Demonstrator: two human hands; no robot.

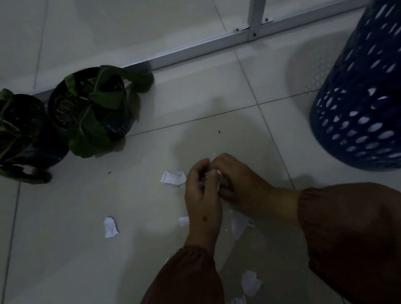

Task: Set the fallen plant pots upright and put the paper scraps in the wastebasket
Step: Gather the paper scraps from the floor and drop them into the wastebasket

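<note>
Two hands meet over the floor, the left hand (202,189) and the right hand (235,178) cupped against each other, and their joint grip is closed around a small wad of paper (213,175), of which only white slivers show between the fingers. Hazard one, as a judgement: the wad is loosely bundled from several pieces, so parting the hands to reach for more could let bits drop back to the floor. Several loose scraps lie around the wrists: one scrap (173,177) just beside the left fingers, another (110,227) further left, and more near the sleeves at the bottom edge (250,282). Those lowest scraps sit partly under the arms and could be overlooked or swept aside by a sleeve. The blue wastebasket (373,97) stands to the right, near but apart; a careless toss may miss its rim, which lies out of view. Both plant pots (84,105) stand upright by the rail, seemingly finished.
</note>
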